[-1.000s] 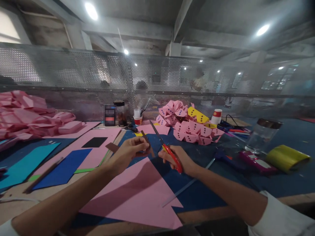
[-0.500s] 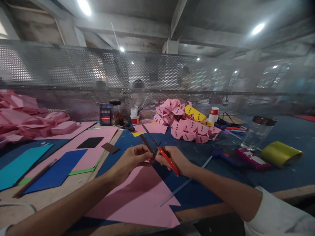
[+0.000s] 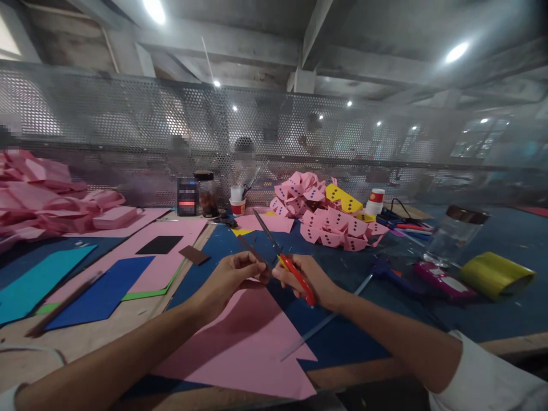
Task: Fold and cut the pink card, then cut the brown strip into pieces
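In the middle of the head view, my left hand (image 3: 233,279) pinches a thin dark brown strip (image 3: 252,249) that points up and away from me. Close beside it, my right hand (image 3: 306,279) is wrapped round red-handled scissors (image 3: 295,274), their blades angled up and to the left. The strip lies just left of the blades; whether they touch, I cannot tell. Under my hands a large pink sheet (image 3: 240,348) lies on the blue mat (image 3: 342,342). A translucent glue stick (image 3: 325,319) runs from the blue glue gun (image 3: 396,277) towards the pink sheet.
Pink dotted paper pieces (image 3: 334,222) are heaped at the back. Blue (image 3: 100,291), teal (image 3: 47,279), black (image 3: 159,245) and brown (image 3: 194,254) pieces lie left, near a pink pile (image 3: 51,200). A clear jar (image 3: 456,237), a magenta object (image 3: 445,281) and a yellow roll (image 3: 496,275) stand right.
The scissors have shifted slightly beside the strip, and small dark bits show near the blades. My left hand keeps its pinch. The whole view has moved a little.
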`<state>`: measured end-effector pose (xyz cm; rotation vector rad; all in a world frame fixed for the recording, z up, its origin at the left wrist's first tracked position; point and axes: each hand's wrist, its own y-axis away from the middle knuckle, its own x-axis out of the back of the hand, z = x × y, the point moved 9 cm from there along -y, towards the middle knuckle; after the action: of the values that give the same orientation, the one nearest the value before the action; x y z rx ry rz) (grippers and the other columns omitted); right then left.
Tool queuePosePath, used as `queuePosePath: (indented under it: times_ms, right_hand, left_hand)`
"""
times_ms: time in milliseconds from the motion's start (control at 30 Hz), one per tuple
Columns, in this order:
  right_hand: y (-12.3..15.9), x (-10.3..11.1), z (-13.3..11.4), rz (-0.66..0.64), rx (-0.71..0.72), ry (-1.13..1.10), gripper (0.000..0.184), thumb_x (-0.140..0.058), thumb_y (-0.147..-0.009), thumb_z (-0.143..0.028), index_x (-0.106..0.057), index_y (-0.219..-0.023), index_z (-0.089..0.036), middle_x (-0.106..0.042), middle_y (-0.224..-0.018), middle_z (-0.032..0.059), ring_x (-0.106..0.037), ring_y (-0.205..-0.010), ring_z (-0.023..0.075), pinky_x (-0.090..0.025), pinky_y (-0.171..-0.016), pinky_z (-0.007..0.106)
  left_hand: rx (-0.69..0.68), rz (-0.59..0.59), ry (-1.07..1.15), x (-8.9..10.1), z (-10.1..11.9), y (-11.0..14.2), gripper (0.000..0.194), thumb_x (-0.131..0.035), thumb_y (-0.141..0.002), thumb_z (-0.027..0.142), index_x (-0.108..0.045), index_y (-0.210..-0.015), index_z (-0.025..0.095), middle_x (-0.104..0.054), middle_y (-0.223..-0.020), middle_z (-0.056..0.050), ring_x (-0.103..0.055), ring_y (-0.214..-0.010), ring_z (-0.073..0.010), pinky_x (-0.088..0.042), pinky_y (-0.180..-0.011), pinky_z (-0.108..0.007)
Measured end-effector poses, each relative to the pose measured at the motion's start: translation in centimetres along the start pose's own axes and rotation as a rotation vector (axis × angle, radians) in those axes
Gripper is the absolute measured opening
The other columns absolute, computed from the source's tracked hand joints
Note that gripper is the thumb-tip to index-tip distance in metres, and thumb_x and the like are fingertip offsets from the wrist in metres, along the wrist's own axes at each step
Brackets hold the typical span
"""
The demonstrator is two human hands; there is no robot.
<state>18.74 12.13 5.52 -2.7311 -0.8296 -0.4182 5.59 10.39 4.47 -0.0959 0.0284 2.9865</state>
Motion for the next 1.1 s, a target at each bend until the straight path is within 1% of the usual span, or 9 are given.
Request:
queuePosePath:
  times_ms: [200, 367, 467, 700, 867, 967, 1100]
  right_hand:
    - [-0.1, -0.1, 0.3, 0.017, -0.019, -0.013, 0.034, -0.057, -0.082, -0.050, -0.058, -0.080, -0.016, -0.056, -0.066, -0.0020, -0.044, -0.041, 0.0046, -0.032, -0.034, 0.014]
    - [0.0, 0.0, 0.0, 0.017, -0.006, 0.000, 0.030, -0.056, -0.082, -0.046, -0.057, -0.077, -0.016, -0.055, -0.064, -0.0028, -0.042, -0.041, 0.0046, -0.031, -0.035, 0.015]
    - [0.0, 0.1, -0.2, 0.008, 0.007, -0.013, 0.029, -0.055, -0.083, -0.045, -0.057, -0.078, -0.017, -0.055, -0.063, -0.0034, -0.042, -0.040, 0.0049, -0.031, -0.036, 0.016]
    - [0.0, 0.3, -0.5, 0.015, -0.004, 0.003, 0.026, -0.055, -0.083, -0.041, -0.055, -0.074, -0.017, -0.052, -0.060, -0.0041, -0.042, -0.041, 0.0056, -0.030, -0.038, 0.017]
    - [-0.1, 0.4, 0.3, 0.034, -0.015, -0.007, 0.019, -0.054, -0.084, -0.033, -0.057, -0.076, -0.017, -0.052, -0.058, -0.0041, -0.042, -0.043, 0.0062, -0.033, -0.043, 0.018]
    - [-0.1, 0.4, 0.7, 0.034, -0.002, -0.018, 0.022, -0.055, -0.085, -0.036, -0.056, -0.075, -0.017, -0.050, -0.056, -0.0045, -0.040, -0.044, 0.0062, -0.033, -0.043, 0.018]
    - [-0.1, 0.4, 0.8, 0.050, -0.006, -0.002, 0.028, -0.061, -0.082, -0.045, -0.057, -0.079, -0.018, -0.054, -0.063, -0.0037, -0.042, -0.044, 0.0065, -0.032, -0.039, 0.018]
  left_hand:
    - [0.002, -0.033, 0.024, -0.4, -0.2, 0.0, 0.021, -0.073, -0.076, 0.035, -0.064, -0.074, 0.016, -0.068, -0.078, -0.003, -0.064, -0.074, -0.0154, -0.053, -0.076, -0.031]
    - [0.015, -0.036, 0.018, -0.2, -0.5, -0.1, 0.022, -0.074, -0.075, 0.037, -0.065, -0.073, 0.017, -0.069, -0.080, -0.004, -0.065, -0.074, -0.0160, -0.053, -0.075, -0.030]
    - [0.019, -0.034, 0.022, -0.1, -0.6, -0.1, 0.022, -0.074, -0.074, 0.037, -0.065, -0.073, 0.016, -0.069, -0.080, -0.004, -0.064, -0.073, -0.0157, -0.054, -0.075, -0.030]
    - [-0.005, 0.005, 0.056, 0.4, -0.3, -0.1, 0.019, -0.073, -0.076, 0.033, -0.064, -0.076, 0.016, -0.068, -0.077, -0.003, -0.064, -0.075, -0.0153, -0.053, -0.074, -0.029]
    - [-0.039, 0.036, 0.057, 0.9, 0.2, -0.1, 0.018, -0.070, -0.077, 0.033, -0.061, -0.078, 0.017, -0.068, -0.083, -0.003, -0.065, -0.077, -0.0165, -0.054, -0.075, -0.031]
    - [-0.035, 0.026, 0.055, 0.7, 0.1, -0.1, 0.018, -0.070, -0.076, 0.033, -0.061, -0.076, 0.017, -0.067, -0.079, -0.003, -0.064, -0.073, -0.0157, -0.053, -0.073, -0.030]
    - [-0.032, -0.007, 0.022, 0.2, 0.1, 0.1, 0.020, -0.069, -0.077, 0.034, -0.061, -0.074, 0.017, -0.066, -0.076, -0.003, -0.063, -0.070, -0.0152, -0.053, -0.071, -0.029]
